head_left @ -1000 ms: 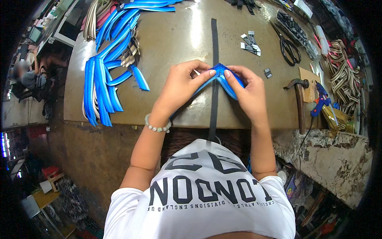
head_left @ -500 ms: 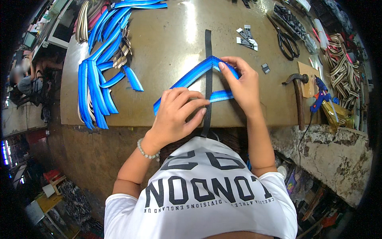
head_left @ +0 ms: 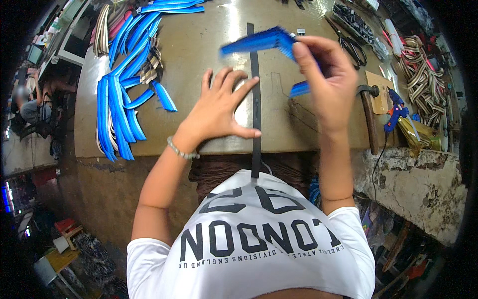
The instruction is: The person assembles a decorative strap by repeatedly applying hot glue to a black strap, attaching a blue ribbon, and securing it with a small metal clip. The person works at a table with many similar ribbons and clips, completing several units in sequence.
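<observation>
My right hand (head_left: 331, 82) is closed on a folded blue webbing strap (head_left: 261, 41), lifted above the table and smeared by motion. One end of the strap points left across the black strap (head_left: 254, 65), while a shorter part shows below my fingers. My left hand (head_left: 216, 107) lies over the table with fingers spread and holds nothing. Its forefinger and thumb tips reach the black strap, which runs from mid-table over the near edge towards my shirt. To the left lies a heap of blue straps (head_left: 112, 107).
On the right of the table (head_left: 199, 55) lie a hammer (head_left: 369, 117), a blue glue gun (head_left: 395, 117) with a cord, black-handled scissors (head_left: 356, 55) and a tray of black parts (head_left: 351, 22). Striped straps (head_left: 420, 87) hang beyond. Another person (head_left: 32, 102) sits far left.
My right hand has lifted the blue strap and carried it up and to the right. My left hand has moved up the table and spread its fingers, off the blue strap.
</observation>
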Demonstrator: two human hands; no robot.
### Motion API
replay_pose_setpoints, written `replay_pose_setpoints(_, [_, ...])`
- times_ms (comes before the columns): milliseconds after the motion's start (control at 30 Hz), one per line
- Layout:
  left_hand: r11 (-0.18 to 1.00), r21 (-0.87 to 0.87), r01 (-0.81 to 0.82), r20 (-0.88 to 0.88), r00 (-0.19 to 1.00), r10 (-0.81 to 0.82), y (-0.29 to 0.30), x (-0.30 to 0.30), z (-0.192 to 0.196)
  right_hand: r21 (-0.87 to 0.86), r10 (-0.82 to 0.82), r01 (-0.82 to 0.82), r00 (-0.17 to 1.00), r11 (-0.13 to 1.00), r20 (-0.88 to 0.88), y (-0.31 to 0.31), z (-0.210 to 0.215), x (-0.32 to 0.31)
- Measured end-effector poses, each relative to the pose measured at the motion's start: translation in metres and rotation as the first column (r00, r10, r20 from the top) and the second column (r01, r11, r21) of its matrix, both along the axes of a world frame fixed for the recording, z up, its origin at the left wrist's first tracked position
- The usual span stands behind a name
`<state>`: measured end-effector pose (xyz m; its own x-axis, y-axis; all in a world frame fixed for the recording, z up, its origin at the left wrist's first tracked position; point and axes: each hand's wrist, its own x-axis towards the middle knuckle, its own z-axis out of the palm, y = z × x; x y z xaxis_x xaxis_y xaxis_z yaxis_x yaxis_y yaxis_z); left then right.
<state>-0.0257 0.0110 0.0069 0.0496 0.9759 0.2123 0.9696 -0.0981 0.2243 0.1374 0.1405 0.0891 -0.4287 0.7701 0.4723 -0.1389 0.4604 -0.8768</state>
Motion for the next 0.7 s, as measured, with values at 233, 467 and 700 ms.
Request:
replay_pose_setpoints(233, [0.992, 0.114, -0.058, 0.061, 0.997, 0.051, 0.013, -0.012, -0.005, -0.084, 0.157, -0.152, 0.986, 0.985, 0.048, -0.017, 0.030, 0.024])
replay_pose_setpoints(467, [0.980, 0.201, 0.003, 0.312, 0.948, -0.067, -0.062, 0.040, 0.010, -0.249, 0.145, -0.121, 0.986, 0.961, 0.080, -0.014, 0.017, 0.019])
replay_pose_setpoints(700, [0.961, 0.272, 0.045, 0.170, 0.981, -0.094, -0.075, 0.060, -0.020, 0.158, 0.031, -0.093, 0.934, 0.983, 0.356, -0.011, -0.030, -0.001])
